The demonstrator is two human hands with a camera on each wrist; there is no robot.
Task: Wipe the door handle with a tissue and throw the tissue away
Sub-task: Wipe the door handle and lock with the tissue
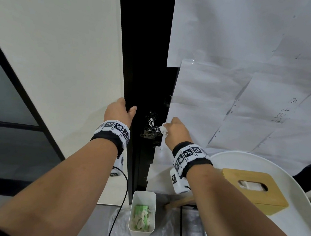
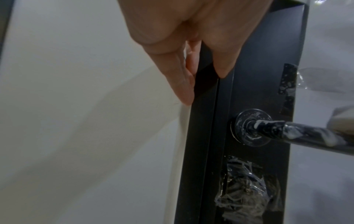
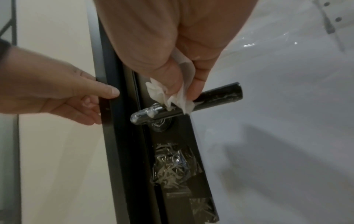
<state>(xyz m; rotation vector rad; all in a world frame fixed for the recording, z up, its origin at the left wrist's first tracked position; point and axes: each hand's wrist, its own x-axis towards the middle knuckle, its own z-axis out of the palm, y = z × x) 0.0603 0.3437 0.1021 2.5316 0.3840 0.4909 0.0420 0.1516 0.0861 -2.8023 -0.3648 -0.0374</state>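
Observation:
The black lever door handle (image 3: 218, 94), smeared with white streaks, sticks out of the black door stile (image 1: 146, 90). My right hand (image 3: 184, 94) pinches a crumpled white tissue (image 3: 162, 94) and presses it on the middle of the lever. In the head view the right hand (image 1: 166, 127) covers the outer part of the handle (image 1: 152, 124), with the tissue (image 1: 163, 130) showing at its thumb. My left hand (image 1: 127, 108) grips the black door edge (image 2: 203, 115) above and left of the handle, thumb in front and fingers behind. The handle's rose (image 2: 250, 127) is also smeared.
A white bin (image 1: 144, 196) with used tissues stands on the floor below the handle. A yellow tissue box (image 1: 240, 175) sits on a white round table (image 1: 296, 181) to the right. Paper sheets (image 1: 248, 88) cover the door. Crumpled clear tape (image 3: 172, 166) covers the plate below the handle.

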